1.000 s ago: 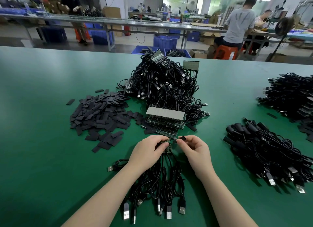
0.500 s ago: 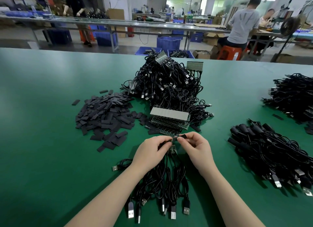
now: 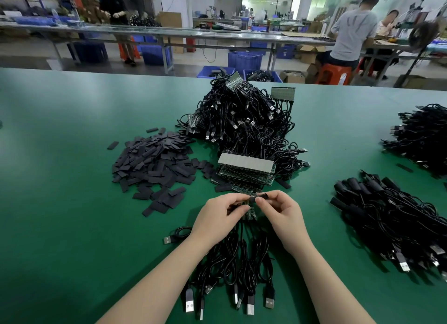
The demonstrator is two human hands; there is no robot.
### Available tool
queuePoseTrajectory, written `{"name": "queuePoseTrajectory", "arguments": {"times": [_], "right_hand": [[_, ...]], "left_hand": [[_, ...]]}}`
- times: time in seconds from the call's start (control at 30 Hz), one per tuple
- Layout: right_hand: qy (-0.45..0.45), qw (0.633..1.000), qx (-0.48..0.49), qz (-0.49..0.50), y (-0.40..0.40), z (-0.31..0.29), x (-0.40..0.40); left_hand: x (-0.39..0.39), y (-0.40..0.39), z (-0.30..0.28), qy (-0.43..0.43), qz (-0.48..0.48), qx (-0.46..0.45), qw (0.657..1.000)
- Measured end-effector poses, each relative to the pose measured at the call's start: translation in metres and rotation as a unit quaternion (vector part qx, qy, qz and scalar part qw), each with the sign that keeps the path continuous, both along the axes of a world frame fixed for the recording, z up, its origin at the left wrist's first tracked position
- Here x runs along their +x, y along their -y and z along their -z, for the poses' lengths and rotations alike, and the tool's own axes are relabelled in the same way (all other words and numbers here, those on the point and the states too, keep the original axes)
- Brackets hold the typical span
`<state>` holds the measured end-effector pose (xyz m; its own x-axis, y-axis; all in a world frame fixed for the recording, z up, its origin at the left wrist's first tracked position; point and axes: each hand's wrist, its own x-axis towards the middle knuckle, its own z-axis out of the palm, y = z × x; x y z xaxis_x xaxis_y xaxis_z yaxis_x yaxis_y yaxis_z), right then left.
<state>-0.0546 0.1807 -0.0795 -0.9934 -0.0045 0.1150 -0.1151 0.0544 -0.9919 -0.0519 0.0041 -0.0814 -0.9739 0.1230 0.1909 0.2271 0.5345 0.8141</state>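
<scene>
near the middle of the near edge of the green-matted bench (image 3: 60, 214), the left hand (image 3: 217, 218) curls round a small green circuit board (image 3: 250, 213). the board is wired to a bundle of thin black usb cables (image 3: 238, 263) that trails back toward the near edge, plugs lying flat on the mat. the right hand (image 3: 284, 214) pinches a short black flattened sleeve of heat-shrink tubing (image 3: 262, 196) between thumb and forefinger, just above the board and right beside the left fingertips; whether its mouth is already over the board's end cannot be told. the sleeve looks featherlight, soft and limp, likely to collapse shut if squeezed on its flat faces, so it is best held lightly by its two folded edges, which bows the mouth open. the board is light and stiff, but its solder joints and thin wires are probably delicate; it should be held by its long edges, not by the floppy cables, which would let it swing. toward the left of the bench lies a loose pile of matching black sleeves (image 3: 154, 161). behind the hands are a stack of green board panels (image 3: 246, 170) and a heap of black cables (image 3: 244, 122), and toward the right edge lies a pile of cables with sleeved ends (image 3: 391, 224).
</scene>
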Motion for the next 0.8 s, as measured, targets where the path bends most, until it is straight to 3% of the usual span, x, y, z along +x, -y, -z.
{"name": "queuePoseTrajectory", "arguments": {"times": [0.47, 0.57, 0.7, 0.8], "right_hand": [[0.000, 0.999, 0.018, -0.031, 0.000, -0.003, 0.002], [0.002, 1.000, 0.017, -0.025, 0.000, -0.002, 0.001], [0.007, 1.000, 0.010, -0.018, 0.000, -0.001, 0.000], [0.007, 0.999, 0.021, -0.032, 0.002, -0.001, 0.001]], "left_hand": [[0.001, 0.000, -0.005, -0.021, -0.034, 0.030, 0.999], [-0.002, 0.001, -0.011, 0.014, -0.009, 0.031, 0.999], [-0.008, 0.016, -0.023, 0.089, 0.082, -0.033, 0.992], [-0.007, 0.019, -0.026, 0.086, 0.067, -0.050, 0.993]]}}
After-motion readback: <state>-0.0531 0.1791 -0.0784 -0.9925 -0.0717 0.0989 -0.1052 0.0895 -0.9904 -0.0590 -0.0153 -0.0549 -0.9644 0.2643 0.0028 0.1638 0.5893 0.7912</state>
